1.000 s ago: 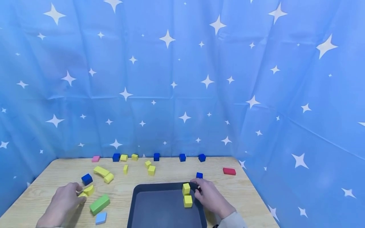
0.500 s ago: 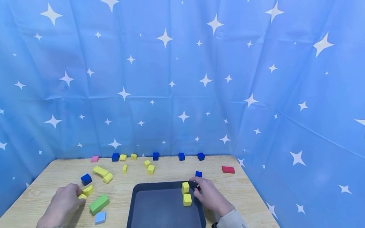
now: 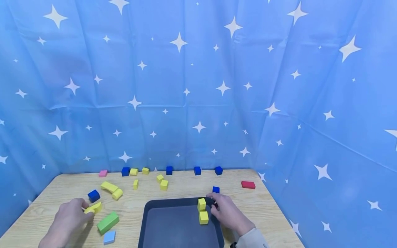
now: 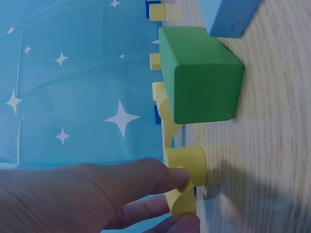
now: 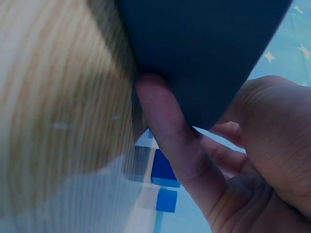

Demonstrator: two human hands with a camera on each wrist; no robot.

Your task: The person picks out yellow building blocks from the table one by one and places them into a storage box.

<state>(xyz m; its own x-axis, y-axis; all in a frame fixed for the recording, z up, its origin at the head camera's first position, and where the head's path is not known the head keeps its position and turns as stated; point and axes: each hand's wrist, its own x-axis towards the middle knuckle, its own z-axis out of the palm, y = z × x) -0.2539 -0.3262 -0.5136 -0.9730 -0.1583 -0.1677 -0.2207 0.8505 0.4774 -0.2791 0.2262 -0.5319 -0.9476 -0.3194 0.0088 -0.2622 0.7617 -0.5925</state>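
My left hand (image 3: 69,218) pinches a small yellow block (image 4: 182,203) with a curved face between thumb and fingers, low over the table. Right beside it lies a yellow half-round block (image 4: 193,162), overlapped by the held one. A green rectangular block (image 3: 108,223) and a light blue block (image 3: 109,237) are to the right of this hand. My right hand (image 3: 231,213) grips the dark tray (image 3: 173,202) at its far right corner, one finger along the outer wall. Two yellow cubes, one (image 3: 201,204) behind the other (image 3: 203,217), stand inside near that corner.
A blue cube (image 3: 216,189) sits just beyond my right hand, and a red block (image 3: 248,185) farther right. Another blue cube (image 3: 94,195) and a yellow arch (image 3: 109,187) lie past my left hand. Several blocks line the table's back edge before a starry blue curtain (image 3: 198,86).
The yellow block in my left hand has shifted slightly and now sits closer against the half-round block. My right hand keeps its grip on the tray; the head view has turned slightly.
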